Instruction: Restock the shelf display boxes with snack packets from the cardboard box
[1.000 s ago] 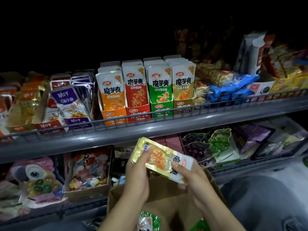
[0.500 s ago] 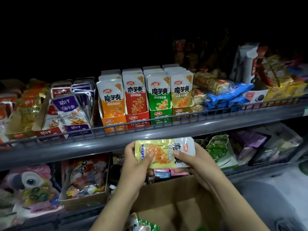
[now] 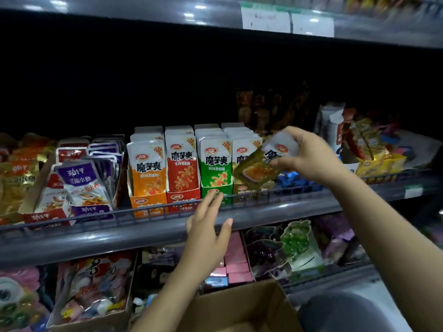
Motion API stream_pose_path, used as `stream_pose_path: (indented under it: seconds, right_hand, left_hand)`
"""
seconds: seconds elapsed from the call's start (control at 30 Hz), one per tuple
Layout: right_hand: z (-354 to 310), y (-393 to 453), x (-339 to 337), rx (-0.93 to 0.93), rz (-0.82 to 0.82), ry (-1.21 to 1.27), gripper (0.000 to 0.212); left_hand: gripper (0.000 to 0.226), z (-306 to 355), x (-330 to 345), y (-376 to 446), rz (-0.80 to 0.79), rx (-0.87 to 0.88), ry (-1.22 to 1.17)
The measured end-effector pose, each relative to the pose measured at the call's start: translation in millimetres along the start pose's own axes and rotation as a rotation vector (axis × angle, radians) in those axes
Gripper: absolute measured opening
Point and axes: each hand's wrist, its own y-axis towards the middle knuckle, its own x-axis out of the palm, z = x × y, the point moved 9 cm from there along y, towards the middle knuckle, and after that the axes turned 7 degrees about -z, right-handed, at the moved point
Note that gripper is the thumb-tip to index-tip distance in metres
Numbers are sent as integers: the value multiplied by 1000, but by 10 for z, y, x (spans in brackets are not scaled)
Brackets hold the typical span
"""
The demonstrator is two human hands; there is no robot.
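1. My left hand is hovering in front of the shelf rail, below the green display box. Its fingers are spread and it is carrying nothing.
2. Just right of the green box, the yellow display box is standing last in the row of four. I am judging that the packet belongs here, because its colour is matching.
3. My right hand is pinching the yellow snack packet by its white top end, thumb below and fingers above.
4. The packet is hanging tilted: its long axis is running from my hand at the upper right down to the lower left, and its lower end is lying in front of the yellow box, over the packets already standing there.
5. So the box is lying to the left and below my right hand, which is the nearer one. I think the packet is needing to be turned upright before it slides in.
6. The cardboard box is sitting at the bottom, below both hands.
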Motion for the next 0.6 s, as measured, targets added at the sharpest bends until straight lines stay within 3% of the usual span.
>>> stream_pose_path:
  seconds: [0.1,0.2,0.33,0.53,0.6]
  right_hand:
    - [-216,215,-187,-104,6,-187,33]
    - [-319,467,-150,-124,-48,-421,57]
    - [-352,639,103,-110,-184,-470,71]
    - [-256,720,503,-103,-309,-575,78]
    - [-197,704,618,-125,-275,-574,81]
  left_hand:
    - [55,137,15,185,56,67,190]
    - [58,219,81,408,67,139,362]
    - [55,159,243,589,8,190,544]
    - [57,87,270,543,39,225,518]
    - [62,97,247,539,50,211,491]
